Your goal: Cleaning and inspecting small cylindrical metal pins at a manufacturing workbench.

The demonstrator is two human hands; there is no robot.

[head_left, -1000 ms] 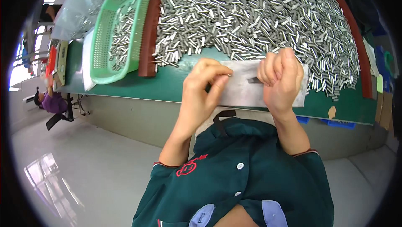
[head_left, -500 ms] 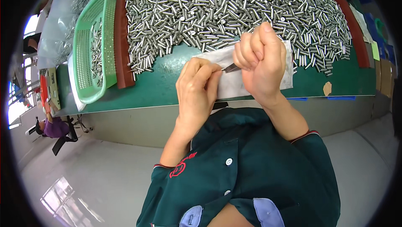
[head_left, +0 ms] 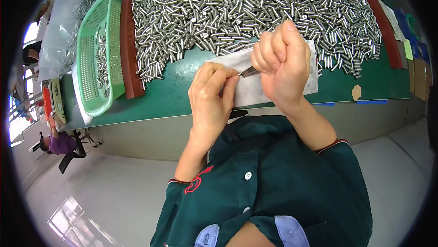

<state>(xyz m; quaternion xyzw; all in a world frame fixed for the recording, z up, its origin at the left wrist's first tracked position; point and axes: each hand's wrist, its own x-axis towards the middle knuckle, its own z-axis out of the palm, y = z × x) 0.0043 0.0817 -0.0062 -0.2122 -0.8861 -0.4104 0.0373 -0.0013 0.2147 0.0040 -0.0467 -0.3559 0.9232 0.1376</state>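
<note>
Over a white cloth (head_left: 255, 91) on the green table, my two hands meet. My left hand (head_left: 209, 96) is closed in a pinch, thumb against forefinger; a tiny shiny end of a metal pin (head_left: 239, 74) shows at the fingertips, the rest hidden. Closed in a fist, my right hand (head_left: 286, 67) grips a dark, blade-like metal tool (head_left: 248, 71). Its tip points left and meets the pin end at my left fingertips. The tool's handle is hidden inside the fist. Just beyond both hands lies a wide heap of loose metal pins (head_left: 214, 14).
Dark red rails (head_left: 131, 41) border the heap at left and right. A green plastic basket (head_left: 82, 64) with pins inside stands left, beside clear bags (head_left: 59, 32). The green table's (head_left: 169, 103) front edge runs before me. A person in purple (head_left: 62, 143) sits far left.
Both hands keep their grips and nearly the same pose. The whole view has shifted slightly, so the basket and heap appear a little further left.
</note>
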